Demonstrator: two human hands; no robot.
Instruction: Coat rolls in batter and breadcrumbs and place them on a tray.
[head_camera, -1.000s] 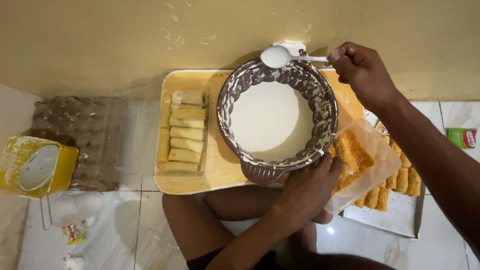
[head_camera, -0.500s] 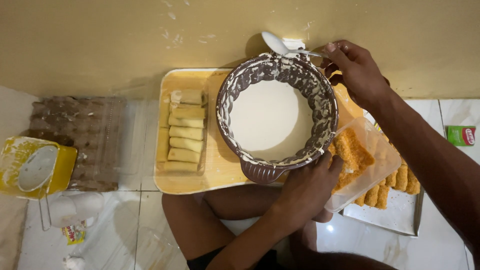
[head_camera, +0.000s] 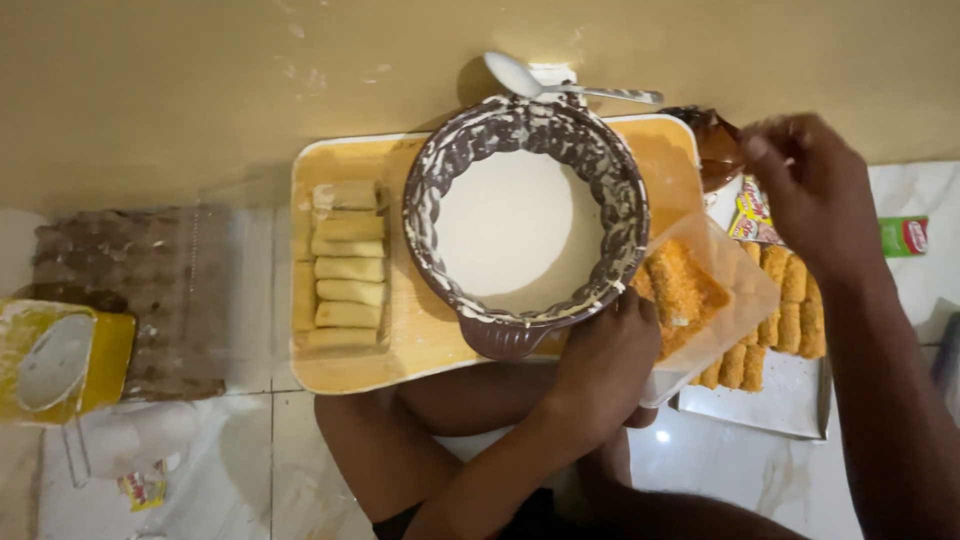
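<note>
A brown patterned bowl (head_camera: 430, 170) of white batter stands on a yellow tray (head_camera: 420, 340). My left hand (head_camera: 605, 365) grips the bowl's near right rim beside its short handle. A white spoon (head_camera: 560, 88) lies across the bowl's far rim with no hand on it. My right hand (head_camera: 810, 190) hovers to the right of the bowl, holding nothing, fingers loosely apart, near a small dark brown dish (head_camera: 715, 145). Pale uncoated rolls (head_camera: 345, 265) lie in a column on the tray's left side.
A clear tub of orange breadcrumbs (head_camera: 690, 285) sits right of the bowl, over a metal tray (head_camera: 770, 400) of breaded sticks (head_camera: 785, 310). An egg carton (head_camera: 130, 290) and a yellow flour bag (head_camera: 60, 360) lie at left. A green packet (head_camera: 905, 235) is far right. My knee (head_camera: 380, 440) is below the tray.
My right hand let go of the spoon, which now rests on the bowl's far rim, and the hand drew away to the right. My left hand stayed on the bowl.
</note>
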